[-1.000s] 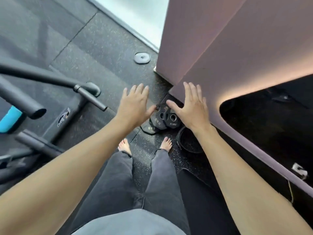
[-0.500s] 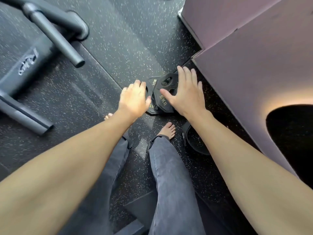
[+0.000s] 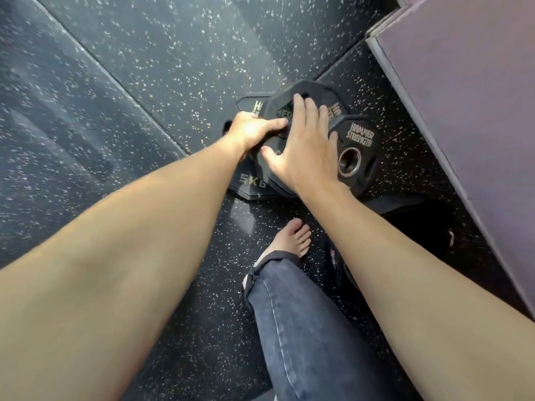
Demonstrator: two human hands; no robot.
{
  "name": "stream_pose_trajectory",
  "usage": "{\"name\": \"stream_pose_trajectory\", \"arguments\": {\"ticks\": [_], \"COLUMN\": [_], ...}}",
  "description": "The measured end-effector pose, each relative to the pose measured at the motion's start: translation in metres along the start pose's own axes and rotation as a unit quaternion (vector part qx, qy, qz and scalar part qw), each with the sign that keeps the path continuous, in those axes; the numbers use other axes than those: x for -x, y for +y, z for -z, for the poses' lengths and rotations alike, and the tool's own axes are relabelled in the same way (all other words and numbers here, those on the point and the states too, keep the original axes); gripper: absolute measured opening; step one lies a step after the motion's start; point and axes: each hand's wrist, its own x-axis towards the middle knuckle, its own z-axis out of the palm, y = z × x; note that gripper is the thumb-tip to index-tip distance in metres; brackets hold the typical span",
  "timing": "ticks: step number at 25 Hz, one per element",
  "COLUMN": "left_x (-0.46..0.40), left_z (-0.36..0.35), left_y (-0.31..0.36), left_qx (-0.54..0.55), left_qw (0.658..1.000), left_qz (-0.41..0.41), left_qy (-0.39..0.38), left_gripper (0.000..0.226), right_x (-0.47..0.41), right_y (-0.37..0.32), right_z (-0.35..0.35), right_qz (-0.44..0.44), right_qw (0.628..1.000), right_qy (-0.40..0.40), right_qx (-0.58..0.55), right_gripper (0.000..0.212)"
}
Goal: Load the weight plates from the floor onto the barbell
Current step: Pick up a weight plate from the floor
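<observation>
Three black many-sided weight plates lie overlapping on the speckled rubber floor near a wall. The top plate [image 3: 315, 92] has grip slots and leans on the other two. My left hand [image 3: 252, 128] grips its left edge, thumb across the face. My right hand [image 3: 301, 149] lies spread on that plate's face with straight fingers, the index fingertip at a slot near the far rim. Under it to the left lies a plate marked 5KG [image 3: 249, 183]. To the right is a plate [image 3: 359, 134] with gold lettering and a steel hub. No barbell is in view.
A mauve wall or panel [image 3: 463, 111] rises close on the right. A dark round object [image 3: 419, 215] lies by its base, behind my right forearm. My bare foot [image 3: 292, 238] and jeans leg stand just short of the plates. Open rubber floor [image 3: 115, 82] stretches left.
The view has dropped closer to the plates and the grey machine frame has left it. Both hands have come down onto the top plate, and my left hand has taken hold of its edge.
</observation>
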Motion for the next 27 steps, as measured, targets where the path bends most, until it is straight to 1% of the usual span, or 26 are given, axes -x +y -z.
{"name": "stream_pose_trajectory", "arguments": {"ticks": [1, 3, 4, 5, 6, 7, 10, 12, 13, 15, 17, 19, 21, 23, 25, 27], "left_x": [-0.005, -0.010, -0.007, -0.002, 0.007, 0.014, 0.033, 0.042, 0.048, 0.066, 0.083, 0.104, 0.132, 0.159, 0.192, 0.231], "left_z": [-0.005, -0.009, -0.009, -0.009, -0.010, -0.011, -0.018, -0.021, -0.021, -0.020, -0.018, -0.017, -0.008, 0.013, 0.044, 0.079], "left_y": [-0.002, -0.006, -0.007, -0.007, -0.006, -0.006, -0.014, -0.017, -0.017, -0.008, 0.000, 0.008, 0.012, 0.014, 0.015, 0.020], "left_qx": [0.027, 0.056, 0.068, 0.072, 0.069, 0.066, 0.066, 0.038, 0.013, -0.039, -0.060, -0.071, -0.091, -0.099, -0.070, -0.009], "left_qw": [1.000, 0.998, 0.997, 0.997, 0.997, 0.997, 0.995, 0.995, 0.994, 0.991, 0.986, 0.982, 0.976, 0.971, 0.972, 0.970], "left_qz": [-0.001, -0.015, -0.025, -0.034, -0.038, -0.046, -0.060, -0.074, -0.084, -0.096, -0.097, -0.101, -0.123, -0.133, -0.112, -0.100], "left_qy": [-0.014, -0.018, -0.019, -0.018, -0.012, -0.002, 0.033, 0.062, 0.065, 0.084, 0.119, 0.140, 0.155, 0.174, 0.195, 0.220], "left_gripper": [0.037, 0.063, 0.057, 0.040, 0.028, 0.024, 0.031, 0.041, 0.042, 0.031, 0.021, 0.022, 0.025, 0.020, 0.030, 0.030], "right_x": [-0.002, -0.003, -0.002, -0.001, 0.001, 0.003, 0.015, 0.024, 0.028, 0.038, 0.051, 0.062, 0.073, 0.083, 0.093, 0.107], "right_y": [0.001, 0.000, -0.002, -0.004, -0.006, -0.007, -0.009, -0.009, -0.009, -0.009, -0.009, -0.009, -0.008, -0.007, -0.009, -0.018], "right_z": [-0.004, -0.007, -0.006, -0.003, 0.002, 0.007, 0.019, 0.026, 0.028, 0.033, 0.040, 0.049, 0.060, 0.074, 0.087, 0.105], "right_qz": [0.000, -0.001, 0.001, 0.001, 0.000, -0.002, -0.012, -0.014, -0.013, -0.008, -0.004, 0.006, 0.010, -0.002, -0.015, -0.020], "right_qw": [1.000, 1.000, 1.000, 1.000, 1.000, 1.000, 1.000, 0.999, 0.998, 0.996, 0.993, 0.991, 0.988, 0.985, 0.983, 0.982], "right_qy": [-0.002, -0.009, -0.014, -0.015, -0.015, -0.014, -0.008, -0.014, -0.016, -0.005, 0.004, 0.007, 0.016, 0.018, 0.003, -0.016], "right_qx": [0.003, 0.007, 0.005, 0.001, -0.004, -0.007, -0.012, -0.036, -0.054, -0.088, -0.116, -0.134, -0.154, -0.172, -0.184, -0.190], "right_gripper": [0.102, 0.101, 0.100, 0.098, 0.095, 0.093, 0.088, 0.087, 0.086, 0.083, 0.079, 0.075, 0.071, 0.069, 0.070, 0.076]}}
